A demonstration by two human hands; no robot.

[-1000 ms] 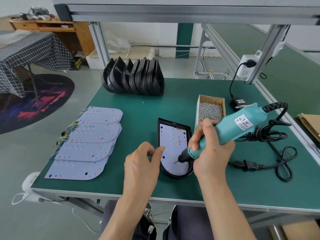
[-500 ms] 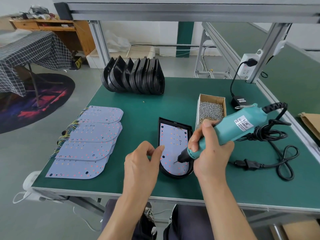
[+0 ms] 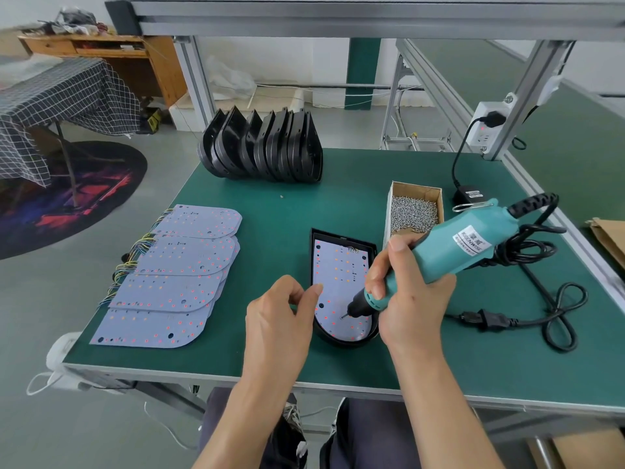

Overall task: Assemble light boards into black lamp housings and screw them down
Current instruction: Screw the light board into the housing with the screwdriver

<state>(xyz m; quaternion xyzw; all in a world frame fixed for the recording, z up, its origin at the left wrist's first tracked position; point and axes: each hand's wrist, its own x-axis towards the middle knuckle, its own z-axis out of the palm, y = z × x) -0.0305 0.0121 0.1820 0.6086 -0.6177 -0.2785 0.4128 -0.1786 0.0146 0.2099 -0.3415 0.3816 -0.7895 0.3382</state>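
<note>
A black lamp housing (image 3: 371, 247) lies flat in the middle of the green bench with a pale light board (image 3: 338, 265) seated in it. My right hand (image 3: 411, 299) grips a teal electric screwdriver (image 3: 466, 243), whose bit touches the board near its rounded near end. My left hand (image 3: 279, 319) sits at the housing's left wall, with thumb and forefinger curled against the rim. Several loose light boards (image 3: 176, 275) with coloured wires lie fanned out at the left. A row of empty black housings (image 3: 263, 148) stands on edge at the back.
An open cardboard box of screws (image 3: 414, 211) stands just right of the housing. The screwdriver's black cable (image 3: 554, 319) loops over the right side of the bench, and its adapter (image 3: 468, 194) is plugged into a socket on the frame post. The aluminium frame borders the right edge.
</note>
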